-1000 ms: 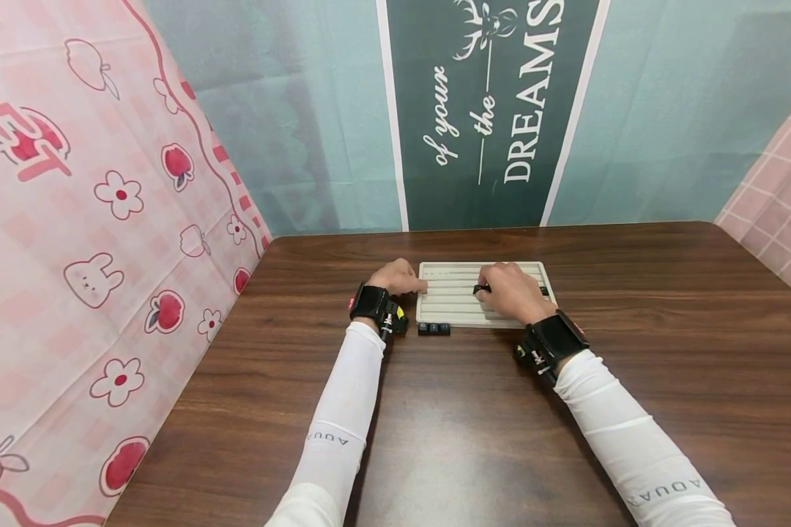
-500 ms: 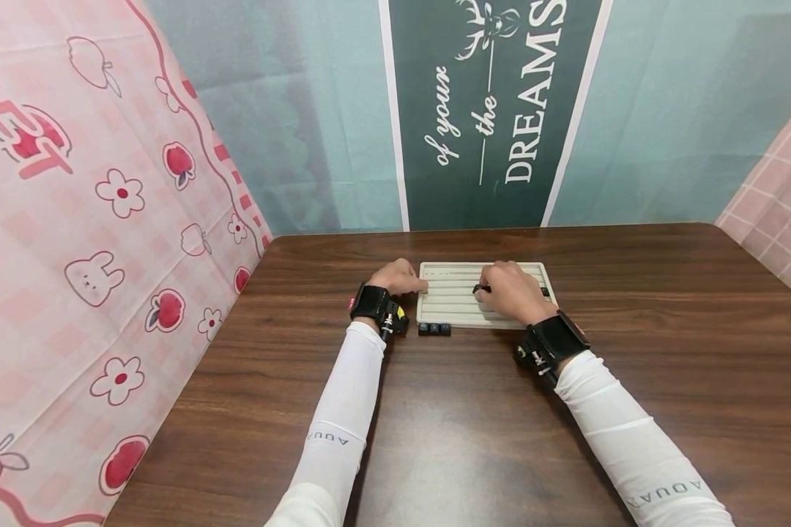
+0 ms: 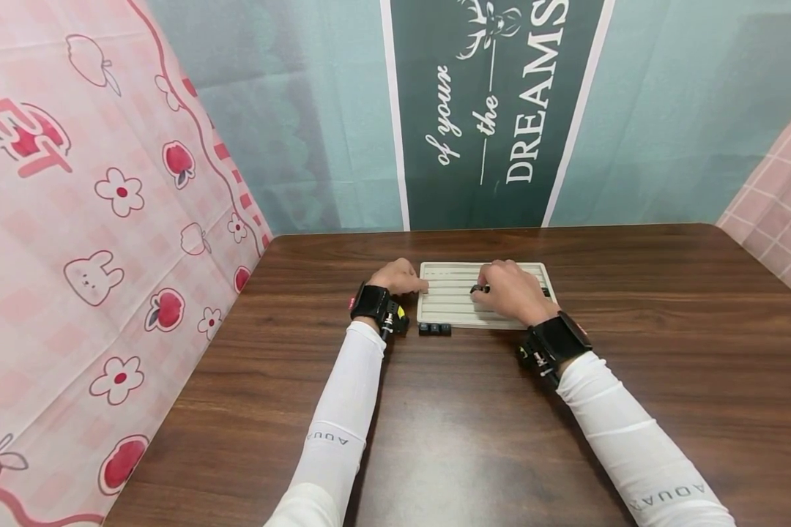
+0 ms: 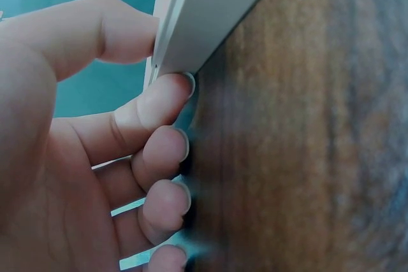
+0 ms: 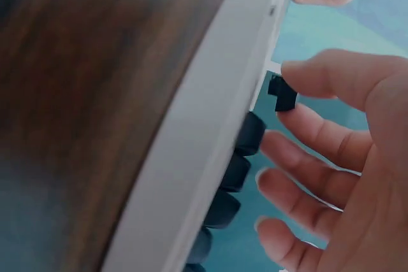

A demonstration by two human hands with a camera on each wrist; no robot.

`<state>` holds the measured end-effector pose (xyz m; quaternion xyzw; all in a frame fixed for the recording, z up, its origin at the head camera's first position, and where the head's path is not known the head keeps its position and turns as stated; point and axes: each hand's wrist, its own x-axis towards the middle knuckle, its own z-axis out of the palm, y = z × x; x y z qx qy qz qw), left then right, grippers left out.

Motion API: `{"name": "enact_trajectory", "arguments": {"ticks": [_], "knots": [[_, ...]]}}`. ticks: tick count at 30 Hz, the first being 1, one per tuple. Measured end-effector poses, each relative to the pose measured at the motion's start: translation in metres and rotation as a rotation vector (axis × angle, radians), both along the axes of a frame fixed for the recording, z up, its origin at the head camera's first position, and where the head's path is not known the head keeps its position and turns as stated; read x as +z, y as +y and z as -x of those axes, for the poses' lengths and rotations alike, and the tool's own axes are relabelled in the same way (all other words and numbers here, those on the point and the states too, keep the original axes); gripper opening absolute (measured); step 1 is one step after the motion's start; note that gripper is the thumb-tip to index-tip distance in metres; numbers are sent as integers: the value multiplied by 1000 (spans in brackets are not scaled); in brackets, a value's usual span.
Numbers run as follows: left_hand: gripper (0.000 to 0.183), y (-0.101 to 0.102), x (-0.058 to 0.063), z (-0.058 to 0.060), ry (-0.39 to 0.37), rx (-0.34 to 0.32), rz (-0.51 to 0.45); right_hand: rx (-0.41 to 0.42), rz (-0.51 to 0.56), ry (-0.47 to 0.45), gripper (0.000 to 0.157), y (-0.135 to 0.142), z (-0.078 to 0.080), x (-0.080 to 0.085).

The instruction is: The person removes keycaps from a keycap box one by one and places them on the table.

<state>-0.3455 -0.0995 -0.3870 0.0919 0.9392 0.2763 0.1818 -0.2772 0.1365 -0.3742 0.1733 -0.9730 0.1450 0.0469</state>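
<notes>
A cream-coloured slotted tray [image 3: 450, 294] with long parallel ridges lies on the wooden table. At its left end, my left hand [image 3: 396, 277] pinches the rim, thumb on top and index finger against the side wall. The other fingers of that hand curl down beside the wall in the left wrist view. Over the tray's middle, my right hand [image 3: 509, 290] pinches a small black keycap [image 5: 285, 95] between thumb and index fingertip. Below it in the right wrist view, several dark keycaps [image 5: 222, 209] stand in a row along the tray, partly hidden by its wall.
Three black keycaps [image 3: 434, 329] sit side by side on the table [image 3: 422, 432], just before the tray's near left corner. Behind the table's far edge hangs a blue-green printed cloth [image 3: 316, 132], and a pink patterned cloth [image 3: 119, 241] borders the left side.
My right hand has shifted slightly left over the tray with the keycap between its fingertips. My left hand keeps its place on the rim.
</notes>
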Motion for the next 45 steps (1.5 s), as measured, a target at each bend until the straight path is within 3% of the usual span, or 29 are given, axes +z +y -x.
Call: {"name": "enact_trajectory", "arguments": {"ticks": [10,14,28,45], "knots": [[47,0,-2,2,-12,-12,-17,248,71,-167,13,-3,-4,10],[49,1,-2,1,-15,-16,-22,295,69,-192,8,-7,-7,16],[45,1,1,-3,15,2,4,388,14,-231,6,-21,-15,14],[45,1,1,-3,25,4,27,371,-50,-234,10,-30,-21,9]]}}
